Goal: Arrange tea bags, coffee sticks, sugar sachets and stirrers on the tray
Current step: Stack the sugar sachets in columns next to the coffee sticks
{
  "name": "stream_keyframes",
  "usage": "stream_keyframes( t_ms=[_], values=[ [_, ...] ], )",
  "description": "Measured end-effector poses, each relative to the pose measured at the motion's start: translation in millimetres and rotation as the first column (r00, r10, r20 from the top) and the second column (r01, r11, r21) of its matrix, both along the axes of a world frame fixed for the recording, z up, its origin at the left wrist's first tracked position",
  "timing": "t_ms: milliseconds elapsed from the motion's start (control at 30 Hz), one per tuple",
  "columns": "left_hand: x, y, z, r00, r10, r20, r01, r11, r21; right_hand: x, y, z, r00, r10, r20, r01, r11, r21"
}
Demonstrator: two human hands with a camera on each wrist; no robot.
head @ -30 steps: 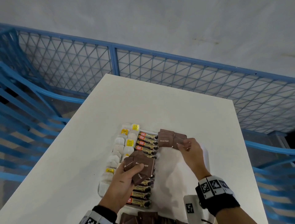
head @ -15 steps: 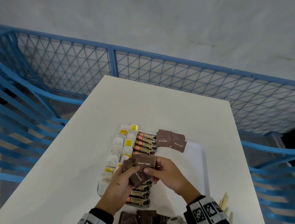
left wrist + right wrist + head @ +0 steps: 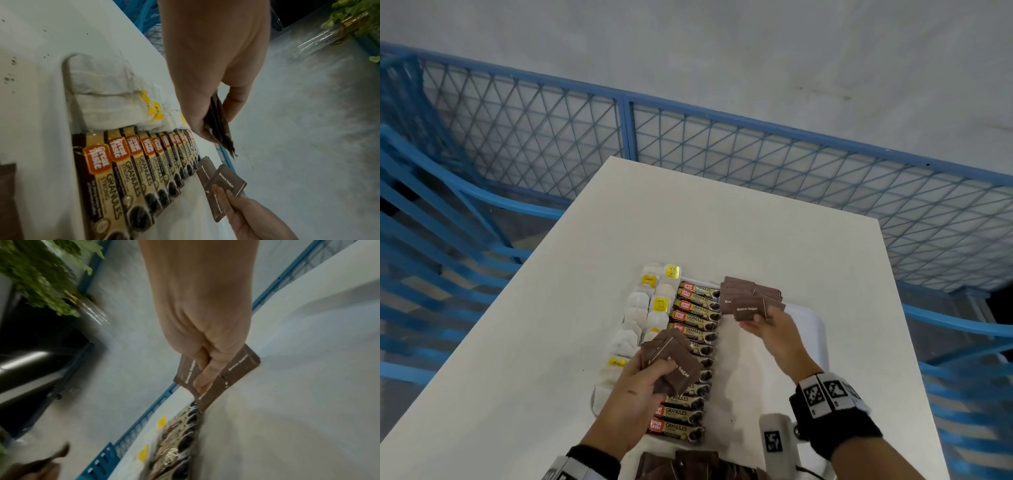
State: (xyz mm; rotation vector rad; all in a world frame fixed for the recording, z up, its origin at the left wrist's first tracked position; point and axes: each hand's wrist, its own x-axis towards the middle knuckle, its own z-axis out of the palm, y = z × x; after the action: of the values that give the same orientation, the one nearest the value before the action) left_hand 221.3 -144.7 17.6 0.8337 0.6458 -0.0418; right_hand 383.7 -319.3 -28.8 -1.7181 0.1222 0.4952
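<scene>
the left hand grips a bunch of brown sugar sachets above the coffee sticks. the right hand pinches sachets over the sachet pile at the tray's far end. tea bags line the left, on the white counter.

Brown sachets cut off below.

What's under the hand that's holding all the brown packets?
Under the left hand and its sugar sachets lies the row of coffee sticks on the tray, with tea bags beside it. The sticks directly below are covered, so their labels cannot be read.
</scene>
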Motion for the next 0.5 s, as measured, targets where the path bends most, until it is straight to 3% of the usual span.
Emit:
stream_keyframes(
  t_ms=[133,333,500],
  values=[
    [0,-2,2,1.0,-0.02,0.0,0.02,1.0,0.003,11,1,-16,0.994,-0.103,0.036,0.108,0.975,-0.193],
    [2,-1,-1,1.0,0.003,-0.019,-0.003,1.0,-0.002,10,18,-23,0.979,-0.203,0.031,0.205,0.951,-0.23],
    [3,-1,-2,1.0,0.005,-0.015,-0.005,1.0,-0.001,7,22,-21,0.981,-0.12,0.152,0.175,0.887,-0.428]
  ],
)
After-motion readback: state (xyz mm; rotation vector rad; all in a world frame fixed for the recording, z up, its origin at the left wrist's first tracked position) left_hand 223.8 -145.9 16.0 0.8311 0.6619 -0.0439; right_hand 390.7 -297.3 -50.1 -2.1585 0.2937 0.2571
